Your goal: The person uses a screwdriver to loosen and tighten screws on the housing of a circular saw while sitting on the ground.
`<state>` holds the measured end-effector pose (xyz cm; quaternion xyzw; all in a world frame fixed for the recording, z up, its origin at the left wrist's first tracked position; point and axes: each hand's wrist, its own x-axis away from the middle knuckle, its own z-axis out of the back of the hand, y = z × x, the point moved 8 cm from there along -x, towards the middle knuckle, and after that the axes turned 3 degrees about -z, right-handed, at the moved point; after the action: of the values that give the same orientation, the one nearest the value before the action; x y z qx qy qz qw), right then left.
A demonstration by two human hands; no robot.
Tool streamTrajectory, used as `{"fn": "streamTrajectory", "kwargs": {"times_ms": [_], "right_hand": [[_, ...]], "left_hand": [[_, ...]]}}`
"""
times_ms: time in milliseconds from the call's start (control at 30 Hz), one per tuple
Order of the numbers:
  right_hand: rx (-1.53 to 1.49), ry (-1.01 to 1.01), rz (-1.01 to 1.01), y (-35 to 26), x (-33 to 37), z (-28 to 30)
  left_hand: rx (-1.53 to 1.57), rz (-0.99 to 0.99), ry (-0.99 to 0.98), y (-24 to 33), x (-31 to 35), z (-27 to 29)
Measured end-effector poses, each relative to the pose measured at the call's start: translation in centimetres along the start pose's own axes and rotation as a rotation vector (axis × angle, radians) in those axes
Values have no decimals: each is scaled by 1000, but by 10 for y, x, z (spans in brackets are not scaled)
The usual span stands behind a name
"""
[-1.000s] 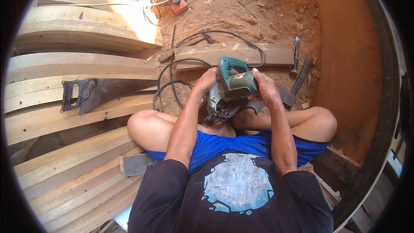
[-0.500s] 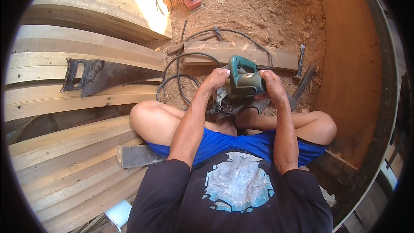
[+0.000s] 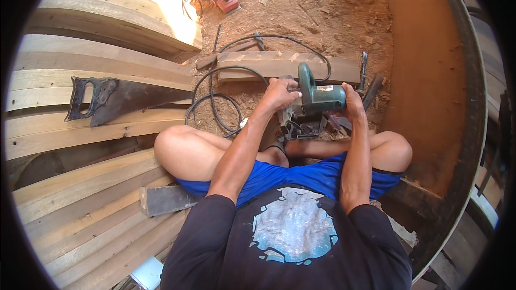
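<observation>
A green corded circular saw [image 3: 325, 96] is held over my crossed legs, its motor housing toward the right and its metal base plate toward me. My left hand [image 3: 280, 95] grips the guard side, left of the green handle, with its fingers curled over the top. At the other end, my right hand [image 3: 353, 103] wraps the end of the motor housing, thumb on top. The blade is hidden from this view. A black power cord [image 3: 213, 95] loops over the ground left of the saw.
Stacked timber beams [image 3: 80, 129] fill the left side, with a handsaw [image 3: 126, 99] on them. Beyond the saw lies a wooden block [image 3: 279, 64]. A chisel-like tool [image 3: 364, 70] and a hammer [image 3: 372, 92] lie to the right, beside a brown panel [image 3: 430, 75]. A red planer [image 3: 224, 1] sits farther off.
The saw has turned so its motor end points more to the right. My left hand has shifted from beside the handle onto the guard side; my right hand has moved slightly right.
</observation>
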<state>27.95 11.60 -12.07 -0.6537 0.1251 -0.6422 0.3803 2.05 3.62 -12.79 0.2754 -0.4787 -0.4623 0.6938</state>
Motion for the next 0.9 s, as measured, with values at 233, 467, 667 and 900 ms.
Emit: {"fn": "streamTrajectory", "kwargs": {"times_ms": [233,467,667,900], "right_hand": [[-13,2,22,-1,1,0],[-35,6,20,1,-1,-2],[-61,24,14,0,1,-2],[-9,-6,46,-1,-2,-1]], "left_hand": [[-18,-14,11,7,9,2],[-21,-14,4,6,10,3],[-13,-27,7,8,10,4],[-7,-22,48,2,7,5]]}}
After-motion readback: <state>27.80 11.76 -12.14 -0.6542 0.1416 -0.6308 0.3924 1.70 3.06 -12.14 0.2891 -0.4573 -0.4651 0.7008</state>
